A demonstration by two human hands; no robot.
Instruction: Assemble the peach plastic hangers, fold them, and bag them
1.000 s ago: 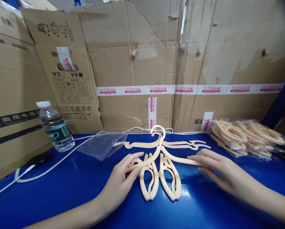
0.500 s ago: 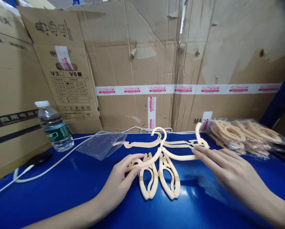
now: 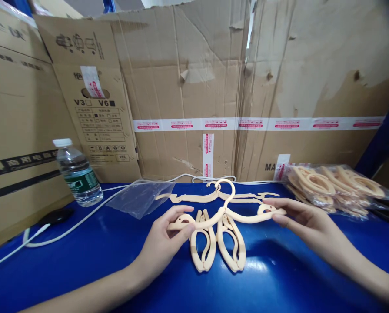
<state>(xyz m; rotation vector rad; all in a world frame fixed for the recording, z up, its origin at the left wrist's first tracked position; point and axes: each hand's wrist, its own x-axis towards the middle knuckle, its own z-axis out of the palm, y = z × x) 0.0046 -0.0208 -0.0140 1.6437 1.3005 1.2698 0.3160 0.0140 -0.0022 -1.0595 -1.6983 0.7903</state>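
A cream plastic folding hanger [image 3: 243, 217] is spread between my two hands, its hook pointing up. My left hand [image 3: 168, 232] pinches the left arm's end between thumb and fingers. At the other end, my right hand [image 3: 295, 219] has thumb and fingers closed on the right arm's tip. Below the held hanger, two folded hangers [image 3: 210, 256] lie side by side on the blue table [image 3: 272, 278]. Behind it rests another unfolded hanger [image 3: 194, 198], partly covered by the held one's hook.
Clear bags of folded hangers [image 3: 327, 187] sit at the right. A flat clear plastic bag [image 3: 138, 198] lies back left, near a water bottle [image 3: 80, 174], a black mouse-like object [image 3: 57, 216] and a white cable [image 3: 60, 237]. Cardboard [image 3: 181, 95] walls the back.
The held hanger's right end piece, which stood up, has swung down along the arm. My right hand has turned from lying over the arm to pinching its tip.
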